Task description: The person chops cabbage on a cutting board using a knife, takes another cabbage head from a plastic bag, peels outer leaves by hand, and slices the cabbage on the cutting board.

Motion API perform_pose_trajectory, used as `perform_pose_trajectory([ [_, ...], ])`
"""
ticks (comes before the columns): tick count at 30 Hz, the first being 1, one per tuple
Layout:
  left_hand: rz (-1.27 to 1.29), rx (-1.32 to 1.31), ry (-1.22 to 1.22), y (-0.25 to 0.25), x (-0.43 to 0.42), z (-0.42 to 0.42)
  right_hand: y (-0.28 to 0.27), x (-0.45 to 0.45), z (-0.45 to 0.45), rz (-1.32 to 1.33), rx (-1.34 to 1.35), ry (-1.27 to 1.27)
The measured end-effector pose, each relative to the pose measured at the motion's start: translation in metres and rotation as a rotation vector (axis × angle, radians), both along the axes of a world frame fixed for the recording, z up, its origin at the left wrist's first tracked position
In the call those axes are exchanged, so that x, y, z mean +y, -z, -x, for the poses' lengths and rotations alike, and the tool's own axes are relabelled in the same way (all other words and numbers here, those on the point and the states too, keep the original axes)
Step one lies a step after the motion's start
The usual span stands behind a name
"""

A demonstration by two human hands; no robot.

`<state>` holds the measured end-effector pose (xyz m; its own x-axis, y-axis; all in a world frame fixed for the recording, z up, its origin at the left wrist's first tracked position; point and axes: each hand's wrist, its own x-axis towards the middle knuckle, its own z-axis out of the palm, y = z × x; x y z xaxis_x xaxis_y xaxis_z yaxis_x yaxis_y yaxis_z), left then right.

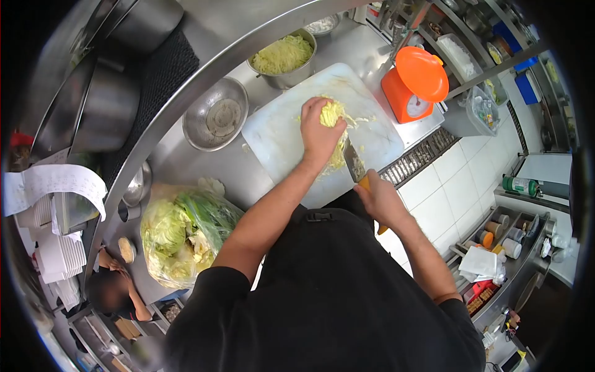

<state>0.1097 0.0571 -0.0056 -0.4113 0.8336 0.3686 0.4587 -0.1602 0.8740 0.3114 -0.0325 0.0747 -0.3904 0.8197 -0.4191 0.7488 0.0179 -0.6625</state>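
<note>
1 orange scale point(414, 84) stands at the upper right of the frame. A white paper strip point(57, 181) curls at the left, and 1 green canister point(519, 185) lies at the right.

Taking my cutting board point(273, 133) on the bench point(238, 177) as the dial, I have the pot point(288, 80) with shredded cabbage point(282, 54) in it at eleven o'clock, the kitchen scale point(409, 91) at two, the mixing bowl point(215, 114) at nine, the plastic bag point(217, 248) of cabbage at eight. My left grip point(317, 127) is on the cut cabbage point(336, 155) mid-board; the knife point(355, 162) is at four, my right grip point(379, 199) at five.
</note>
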Motion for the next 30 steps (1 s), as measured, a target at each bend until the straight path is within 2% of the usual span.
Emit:
perform_pose_trajectory([
  [5,-0.134,0.019,-0.051,-0.027,0.035,0.029,-0.028,0.029,0.021,-0.105,0.068,-0.029],
  [11,-0.116,0.055,-0.158,-0.054,0.093,0.080,-0.046,0.086,0.064,-0.231,0.099,-0.064],
  [14,-0.155,-0.266,0.018,-0.062,0.131,0.102,-0.055,0.127,0.090,-0.272,0.051,-0.100],
  [17,-0.295,0.000,0.058,-0.044,0.173,0.141,-0.050,0.169,0.119,-0.306,0.008,-0.127],
  [20,-0.108,-0.053,0.137,-0.024,0.194,0.168,-0.050,0.198,0.134,-0.279,-0.080,-0.155],
  [23,-0.078,0.080,0.198,-0.006,0.216,0.187,-0.057,0.210,0.132,-0.264,-0.174,-0.175],
  [28,0.183,0.371,0.110,-0.026,0.194,0.172,-0.057,0.203,0.109,-0.314,-0.212,-0.187],
  [30,0.145,0.379,0.100,-0.023,0.193,0.170,-0.061,0.196,0.102,-0.317,-0.239,-0.185],
])
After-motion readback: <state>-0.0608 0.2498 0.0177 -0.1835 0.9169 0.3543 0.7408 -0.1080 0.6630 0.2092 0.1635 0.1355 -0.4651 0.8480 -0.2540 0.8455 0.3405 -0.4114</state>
